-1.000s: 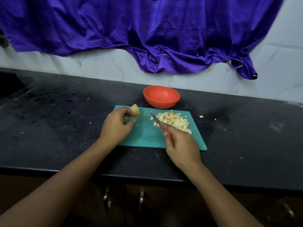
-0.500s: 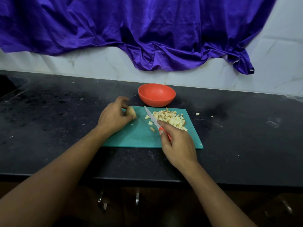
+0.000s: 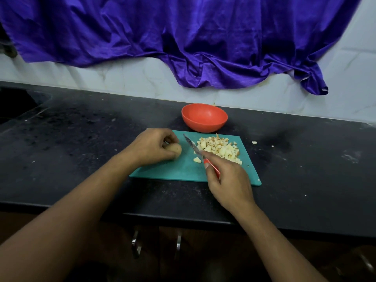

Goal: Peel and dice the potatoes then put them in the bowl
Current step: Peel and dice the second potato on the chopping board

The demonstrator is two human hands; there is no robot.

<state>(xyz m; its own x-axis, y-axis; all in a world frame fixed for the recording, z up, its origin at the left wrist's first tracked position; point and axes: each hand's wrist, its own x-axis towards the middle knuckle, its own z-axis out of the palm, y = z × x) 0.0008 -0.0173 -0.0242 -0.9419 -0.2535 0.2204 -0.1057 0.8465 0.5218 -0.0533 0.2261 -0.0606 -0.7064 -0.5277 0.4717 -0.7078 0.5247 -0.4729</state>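
My left hand (image 3: 151, 148) curls its fingers round the potato piece (image 3: 176, 150); my right hand (image 3: 228, 180) grips the knife (image 3: 194, 148) beside the diced potato (image 3: 220, 148).

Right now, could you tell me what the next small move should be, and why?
Probably bring the knife to the potato piece the left hand holds on the cutting board and slice it: it is undiced, the knife apart from it.
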